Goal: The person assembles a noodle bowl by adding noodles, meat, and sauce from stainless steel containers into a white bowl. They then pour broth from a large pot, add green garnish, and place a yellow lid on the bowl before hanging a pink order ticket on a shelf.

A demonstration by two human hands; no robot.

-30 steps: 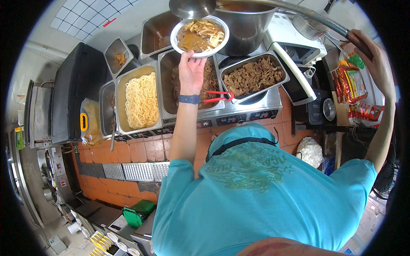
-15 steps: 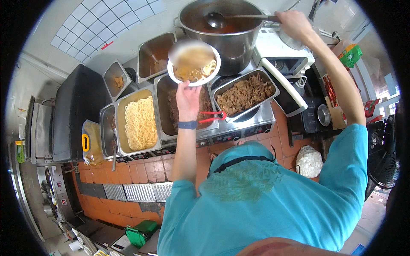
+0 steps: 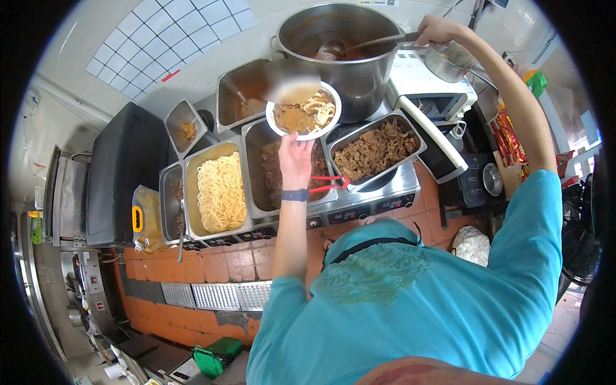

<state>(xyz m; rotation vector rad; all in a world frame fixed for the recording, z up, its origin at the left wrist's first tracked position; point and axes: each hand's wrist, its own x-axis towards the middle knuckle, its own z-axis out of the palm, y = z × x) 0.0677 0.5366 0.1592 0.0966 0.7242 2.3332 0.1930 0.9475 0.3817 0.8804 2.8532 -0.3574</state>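
A kitchen with a white tiled wall (image 3: 160, 38) and a cook line of steel trays, seen from above the person's head. Largest on the line is the stockpot (image 3: 340, 48) at the back, holding dark red-brown broth. To the left stands a black box-like appliance (image 3: 125, 173). Right of the pot sits a white oven (image 3: 436, 109). Below the pot, side by side, are the noodle tray (image 3: 221, 189) full of pale yellow noodles, a deep tray of brown sauce (image 3: 273, 170), and a tilted tray of sliced brown meat (image 3: 375, 151). Another steel tray (image 3: 244, 90) sits behind them beside the pot, and a small one (image 3: 183, 125) to its left. Red tongs (image 3: 327, 186) lie across the edge between the sauce and meat trays.

The left hand (image 3: 295, 160) is raised over the sauce tray, fingers closed on the near rim of a white bowl (image 3: 305, 112), which holds noodles and brown sauce and hangs just in front of the pot. The right hand (image 3: 439, 31) is closed around the handle of a ladle (image 3: 337, 50), whose cup dips into the broth inside the pot.
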